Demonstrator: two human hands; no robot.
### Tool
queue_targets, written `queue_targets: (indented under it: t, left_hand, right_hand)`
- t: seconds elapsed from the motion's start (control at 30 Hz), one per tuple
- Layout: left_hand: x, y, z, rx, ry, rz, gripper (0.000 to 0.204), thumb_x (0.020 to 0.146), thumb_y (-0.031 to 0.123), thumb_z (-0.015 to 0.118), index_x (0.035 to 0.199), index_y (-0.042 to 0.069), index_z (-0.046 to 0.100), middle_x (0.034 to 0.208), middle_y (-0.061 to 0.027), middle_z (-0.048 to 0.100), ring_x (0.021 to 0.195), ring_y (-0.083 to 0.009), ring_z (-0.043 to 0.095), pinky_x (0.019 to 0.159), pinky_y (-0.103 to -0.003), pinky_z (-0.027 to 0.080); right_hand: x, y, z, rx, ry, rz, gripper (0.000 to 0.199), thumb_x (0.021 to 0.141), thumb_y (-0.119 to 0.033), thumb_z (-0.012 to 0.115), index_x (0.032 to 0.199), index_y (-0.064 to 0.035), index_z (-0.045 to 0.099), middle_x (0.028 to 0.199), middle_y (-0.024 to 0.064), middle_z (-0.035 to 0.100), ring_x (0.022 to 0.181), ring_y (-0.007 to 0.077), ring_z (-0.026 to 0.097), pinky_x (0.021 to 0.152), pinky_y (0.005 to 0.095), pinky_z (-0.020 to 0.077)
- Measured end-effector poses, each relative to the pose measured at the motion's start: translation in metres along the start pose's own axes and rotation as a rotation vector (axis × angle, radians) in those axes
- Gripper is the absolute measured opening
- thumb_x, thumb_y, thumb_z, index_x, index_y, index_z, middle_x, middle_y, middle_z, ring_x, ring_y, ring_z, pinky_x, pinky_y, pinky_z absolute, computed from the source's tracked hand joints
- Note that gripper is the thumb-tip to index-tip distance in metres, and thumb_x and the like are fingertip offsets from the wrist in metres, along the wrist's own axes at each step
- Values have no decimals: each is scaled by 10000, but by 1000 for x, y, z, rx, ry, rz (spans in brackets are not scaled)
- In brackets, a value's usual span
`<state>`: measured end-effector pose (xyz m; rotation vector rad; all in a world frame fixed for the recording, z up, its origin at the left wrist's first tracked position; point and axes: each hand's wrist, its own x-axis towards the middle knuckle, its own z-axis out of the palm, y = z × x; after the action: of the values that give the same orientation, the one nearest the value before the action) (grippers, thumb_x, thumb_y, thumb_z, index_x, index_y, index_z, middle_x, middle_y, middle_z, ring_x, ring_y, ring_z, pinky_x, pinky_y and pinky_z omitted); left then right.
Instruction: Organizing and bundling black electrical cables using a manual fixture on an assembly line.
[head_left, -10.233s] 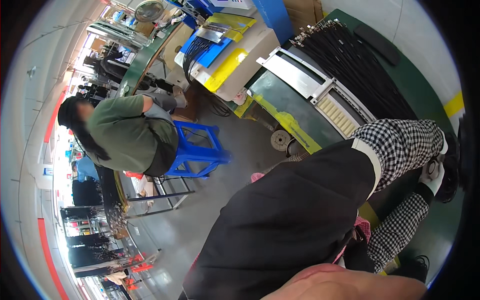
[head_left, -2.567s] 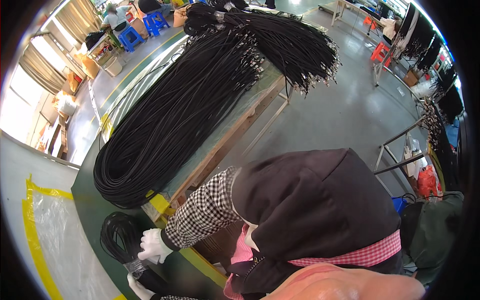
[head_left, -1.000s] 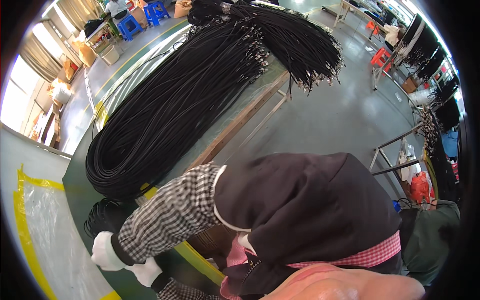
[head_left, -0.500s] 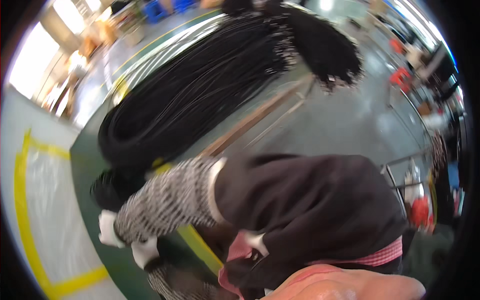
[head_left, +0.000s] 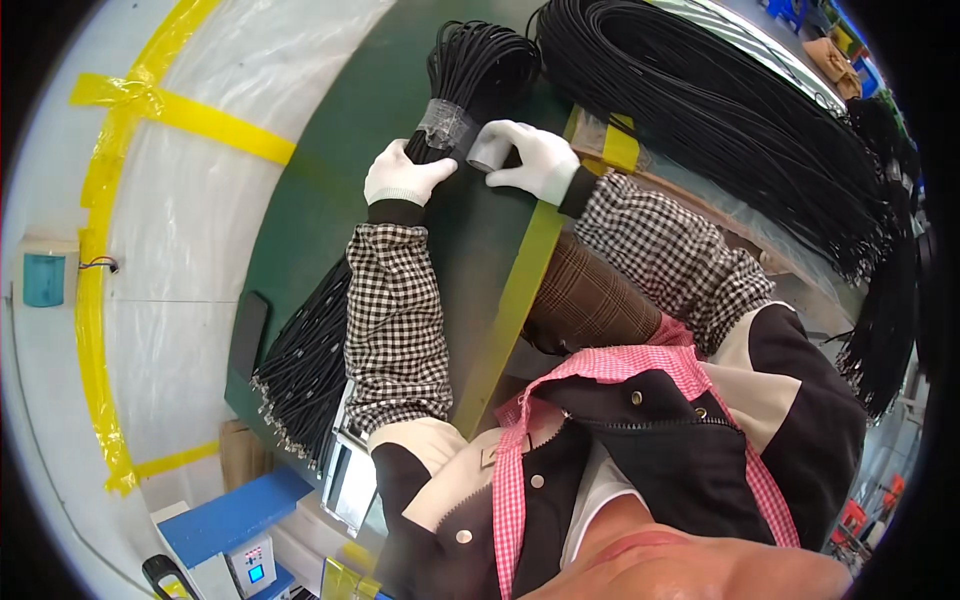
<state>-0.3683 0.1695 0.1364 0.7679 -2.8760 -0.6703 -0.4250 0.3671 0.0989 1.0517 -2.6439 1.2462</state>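
A bundle of thin black cables (head_left: 480, 62) lies on the green tabletop, looped at its far end. Clear tape (head_left: 440, 125) is wound round its neck. My left hand (head_left: 405, 175), in a white glove, grips the bundle just below this wrap. From under my left forearm, the loose cable ends (head_left: 305, 370) fan out toward the near left, tipped with small metal connectors. My right hand (head_left: 540, 165), also gloved, pinches a roll of greyish clear tape (head_left: 488, 148) close to the right of the wrap. Whether a tape strand links roll and bundle, I cannot tell.
A large heap of looped black cables (head_left: 700, 110) lies at the far right. Yellow tape (head_left: 525, 290) marks the table's near edge (head_left: 480, 380). Left is a plastic-covered white surface (head_left: 240, 80) with yellow tape. A blue-and-white device (head_left: 235, 530) stands at lower left.
The view has swung left and down toward the table. My hands, close together at lower left before, now appear higher and apart at the bundle, with the tape roll visible in the right.
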Motion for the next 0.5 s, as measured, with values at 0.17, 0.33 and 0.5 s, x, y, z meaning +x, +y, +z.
queue_targets:
  t: [0.17,0.33,0.5]
  left_hand:
    - [-8,15,-12,-209,47,112,612,571,456,711,1004,29,645,908,-144,685,818,-281,653,769,-325,512]
    - [-6,5,-9,-359,9,200,645,561,464,740,993,-5,643,888,-166,682,756,-284,652,734,-313,518]
    - [-3,2,-13,48,53,109,670,580,470,730,1043,2,609,884,-160,681,758,-301,658,722,-336,523]
  right_hand:
    - [27,1,7,106,31,-24,463,708,-260,703,1123,-99,579,1022,94,612,905,277,612,811,357,493]
    - [33,8,27,-253,147,-329,430,761,-379,624,1048,-59,612,1009,115,653,889,299,623,787,394,498]
    - [41,-71,-36,-541,-374,-23,349,793,-409,557,777,-78,666,784,119,654,751,324,616,672,395,480]
